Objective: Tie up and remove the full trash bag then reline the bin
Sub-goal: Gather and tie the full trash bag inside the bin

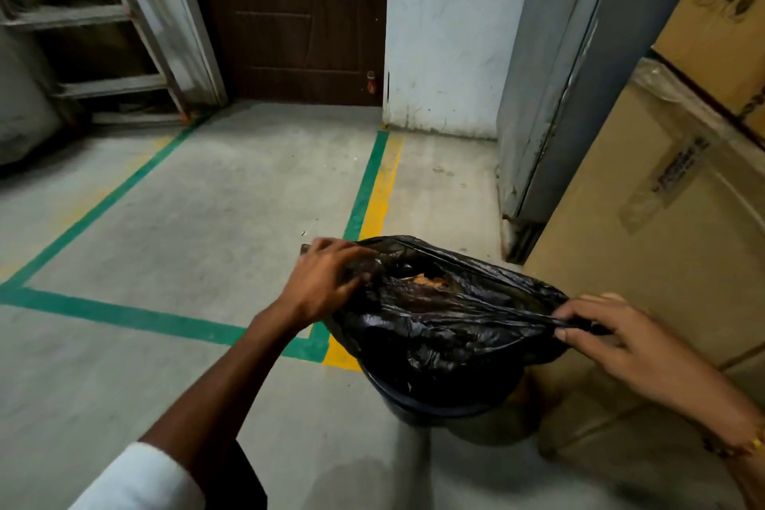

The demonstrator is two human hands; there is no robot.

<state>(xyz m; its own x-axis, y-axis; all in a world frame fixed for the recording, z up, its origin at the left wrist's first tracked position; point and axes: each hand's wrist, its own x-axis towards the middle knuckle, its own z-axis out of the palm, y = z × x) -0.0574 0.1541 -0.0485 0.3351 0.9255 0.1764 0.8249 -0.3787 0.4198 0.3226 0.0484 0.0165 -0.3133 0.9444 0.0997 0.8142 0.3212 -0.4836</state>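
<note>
A full black trash bag (pixel 447 327) sits in a dark bin (pixel 434 406) on the concrete floor. Only the bin's rim shows below the bag. The bag's mouth is partly open, and orange-brown waste (pixel 426 281) shows inside. My left hand (pixel 323 282) grips the bag's left edge at the rim. My right hand (pixel 612 327) pinches the right edge and pulls it out into a stretched point. The bag's top is drawn taut between both hands.
Stacked cardboard boxes (pixel 645 244) stand close on the right of the bin. A grey metal panel (pixel 550 95) leans behind them. Green and yellow floor tape (pixel 368 186) marks a bay on the left. A brown door (pixel 298 12) and a ladder-like frame (pixel 103 33) stand at the back.
</note>
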